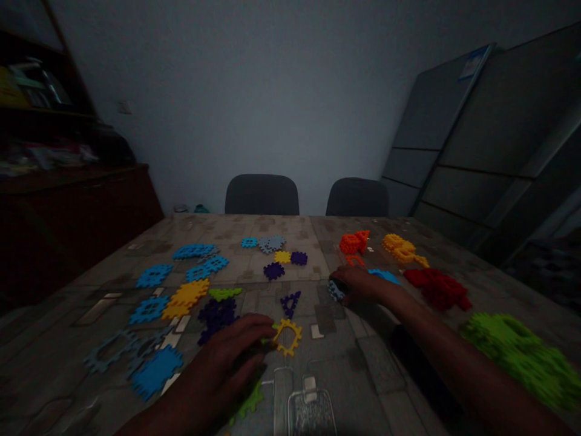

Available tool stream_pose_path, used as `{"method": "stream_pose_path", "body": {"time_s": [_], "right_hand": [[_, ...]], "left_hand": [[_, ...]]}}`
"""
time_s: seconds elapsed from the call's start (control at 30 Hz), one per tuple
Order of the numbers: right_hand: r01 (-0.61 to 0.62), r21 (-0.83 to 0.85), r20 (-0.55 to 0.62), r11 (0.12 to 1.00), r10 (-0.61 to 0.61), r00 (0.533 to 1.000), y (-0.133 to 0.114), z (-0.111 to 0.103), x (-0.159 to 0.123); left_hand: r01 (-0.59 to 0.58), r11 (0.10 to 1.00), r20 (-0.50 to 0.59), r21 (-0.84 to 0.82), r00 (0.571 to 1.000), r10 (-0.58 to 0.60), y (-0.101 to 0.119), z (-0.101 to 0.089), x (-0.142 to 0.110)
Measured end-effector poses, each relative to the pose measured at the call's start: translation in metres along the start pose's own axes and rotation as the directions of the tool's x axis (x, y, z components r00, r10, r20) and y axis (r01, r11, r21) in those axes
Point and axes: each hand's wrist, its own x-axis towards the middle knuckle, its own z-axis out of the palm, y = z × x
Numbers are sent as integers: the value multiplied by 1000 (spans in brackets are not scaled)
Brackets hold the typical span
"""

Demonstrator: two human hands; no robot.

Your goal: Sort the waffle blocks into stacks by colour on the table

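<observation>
Filling the lower view, a patterned table [336, 357] is bearing many toothed pieces. At the left, a dark wooden cabinet [91, 212] is standing, with open shelves [59, 112] above it holding a yellow item [11, 88] and other dim objects. Two grey chairs [262, 195] are standing behind the table. A lime-green heap [517, 351] is lying right of the right forearm. The left hand [236, 342] is stretching beside a yellow ring piece [298, 336], its fingers lying close together, thumb apart. The right hand [361, 282] is bending its fingers over a grey-blue piece [334, 291] on the table; whether they are pinching it, I cannot tell. A purple triangle [284, 306] is lying just beyond the yellow ring piece
</observation>
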Motion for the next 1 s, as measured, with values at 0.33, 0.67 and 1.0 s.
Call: {"method": "stream_pose_path", "body": {"time_s": [0.33,0.67,1.0], "right_hand": [[18,25,-13,1000,-18,1000,0,2,0],[-29,32,12,999,29,1000,-3,-4,-3],[37,121,-218,992,-10,976,-39,-5,-29]], "left_hand": [[13,1000,-19,5,1000,-13,3,-14,9],[-33,999,-64,30,997,34,-3,-17,11],[330,942,-299,63,907,-297,-45,-140,11]]}}
